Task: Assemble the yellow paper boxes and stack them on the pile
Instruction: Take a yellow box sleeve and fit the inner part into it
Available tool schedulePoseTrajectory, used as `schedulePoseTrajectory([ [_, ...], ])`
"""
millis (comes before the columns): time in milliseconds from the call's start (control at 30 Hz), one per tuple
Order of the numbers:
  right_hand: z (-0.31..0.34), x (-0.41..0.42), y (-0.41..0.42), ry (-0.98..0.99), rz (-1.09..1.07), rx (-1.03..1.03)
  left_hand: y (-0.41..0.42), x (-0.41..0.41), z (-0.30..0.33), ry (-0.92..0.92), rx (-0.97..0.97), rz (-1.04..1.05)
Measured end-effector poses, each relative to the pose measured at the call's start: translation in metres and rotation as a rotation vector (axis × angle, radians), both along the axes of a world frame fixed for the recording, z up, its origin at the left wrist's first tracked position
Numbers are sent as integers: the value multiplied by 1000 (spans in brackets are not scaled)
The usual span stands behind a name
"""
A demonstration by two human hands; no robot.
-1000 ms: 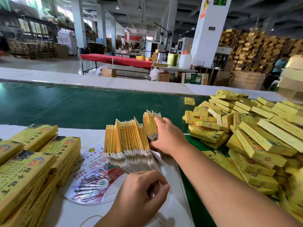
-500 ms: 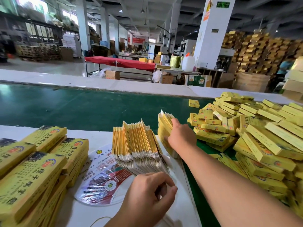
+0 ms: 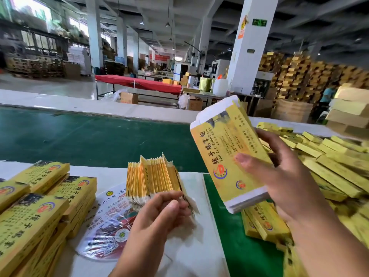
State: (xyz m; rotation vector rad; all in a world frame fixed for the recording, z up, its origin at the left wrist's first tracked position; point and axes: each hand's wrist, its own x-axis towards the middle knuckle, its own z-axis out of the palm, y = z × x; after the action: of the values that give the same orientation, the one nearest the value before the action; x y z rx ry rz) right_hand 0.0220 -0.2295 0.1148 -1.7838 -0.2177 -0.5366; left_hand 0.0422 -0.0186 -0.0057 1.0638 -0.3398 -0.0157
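Green belt (image 3: 83,140); right hand (image 3: 279,176) gripping flat boxes (image 3: 229,156), left hand (image 3: 159,214) pinching upright bundle (image 3: 151,176).

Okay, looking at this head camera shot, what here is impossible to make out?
- How many flat yellow box blanks the right hand holds: only the top face shows.
- Left hand fingertips on the standing blank bundle: motion-blurred.
- Assembled yellow box pile: cut off by the right edge.
- Small print on the blank: too small.

The flat box blanks (image 3: 229,152) are glossy printed yellow card with white unprinted flaps, the round fan (image 3: 103,232) wears shiny crinkled clear plastic film, and the green conveyor belt (image 3: 89,140) looks matt and faintly scuffed.
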Motion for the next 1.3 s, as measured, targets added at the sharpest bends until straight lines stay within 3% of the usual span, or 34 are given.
schedulePoseTrajectory([
  [133,-29,-31,19,193,237,145,-1,-4,2,105,-217,-332],
  [233,-57,-39,38,327,287,180,-3,-12,5,171,-309,-432],
  [367,-77,-40,51,314,145,21,-6,-13,7,346,-334,-335],
  [433,-82,-38,51,253,24,-187,-8,-13,6,359,-303,-251],
  [533,-87,-34,45,-142,-309,-627,-9,-13,6,315,-196,-60],
  [633,-87,-31,44,-422,-429,-774,-11,-16,5,224,-97,67],
  [800,-85,-34,54,-367,-400,-1010,-11,-20,3,114,47,218],
  [1033,-73,-25,59,-213,-337,-1148,-17,-25,2,44,160,318],
  [1300,-70,-25,53,-173,-193,-919,-12,-21,4,40,124,367],
])
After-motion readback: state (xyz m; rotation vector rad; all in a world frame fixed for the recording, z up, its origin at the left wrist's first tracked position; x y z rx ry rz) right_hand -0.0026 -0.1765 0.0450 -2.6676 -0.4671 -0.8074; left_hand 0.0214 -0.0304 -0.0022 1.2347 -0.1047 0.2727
